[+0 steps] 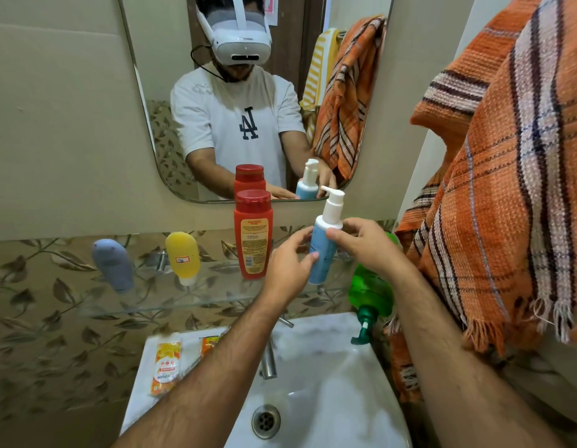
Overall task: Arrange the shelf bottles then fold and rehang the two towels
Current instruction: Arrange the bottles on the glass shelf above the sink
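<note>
Orange woven towel with dark and pale stripes hangs at right, fringe near right forearm. Rounded wall mirror above, reflecting person, second yellow striped towel visible only in the reflection. White ceramic sink below with steel tap. Clear glass shelf under mirror. Red flat-capped shampoo bottle upright on shelf. Green pump bottle lies tipped at shelf's right end, nozzle over sink. Blue pump bottle with white top held over shelf, tilted slightly: left hand fingers curled on lower body, right hand gripping upper part. Yellow squeeze tube and grey-blue tube stand cap-down at left. Orange sachets on sink rim.
</note>
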Action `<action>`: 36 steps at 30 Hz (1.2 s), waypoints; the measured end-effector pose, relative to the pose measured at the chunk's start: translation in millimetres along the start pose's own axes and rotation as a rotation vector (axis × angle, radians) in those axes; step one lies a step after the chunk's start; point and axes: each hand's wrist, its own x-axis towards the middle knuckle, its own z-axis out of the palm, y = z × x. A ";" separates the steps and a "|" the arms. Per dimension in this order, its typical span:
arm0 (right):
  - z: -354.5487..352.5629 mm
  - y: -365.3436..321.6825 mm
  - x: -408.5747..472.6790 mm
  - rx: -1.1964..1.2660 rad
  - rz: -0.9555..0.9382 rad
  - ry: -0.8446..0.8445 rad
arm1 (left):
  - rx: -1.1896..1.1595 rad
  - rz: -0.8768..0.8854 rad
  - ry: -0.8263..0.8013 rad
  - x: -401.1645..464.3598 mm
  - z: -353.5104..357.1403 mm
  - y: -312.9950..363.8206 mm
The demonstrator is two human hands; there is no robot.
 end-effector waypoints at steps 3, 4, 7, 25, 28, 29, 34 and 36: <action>1.5 -0.9 1.8 -0.007 -0.033 -0.011 | 0.021 -0.028 -0.025 -2.5 1.0 -5.3; 1.9 -1.3 2.5 -0.018 -0.050 -0.008 | 0.039 -0.034 -0.024 -3.2 1.5 -7.3; 4.1 -2.4 2.9 -0.020 -0.072 -0.015 | 0.070 -0.031 0.006 -5.9 3.4 -10.5; 27.8 19.5 4.2 -0.110 0.002 0.070 | 0.123 -0.040 0.136 -1.0 12.9 -17.7; 26.8 21.9 4.8 -0.135 0.007 0.056 | 0.118 -0.030 0.132 -3.6 13.8 -18.1; 26.3 23.6 4.9 -0.147 0.010 0.046 | 0.119 -0.029 0.133 -5.4 14.2 -18.8; 17.8 28.5 0.8 -0.191 0.031 0.094 | 0.168 0.128 0.266 -30.6 18.9 -20.6; 9.4 29.6 -3.0 -0.198 0.033 0.152 | 0.199 0.269 0.329 -41.4 22.7 -20.0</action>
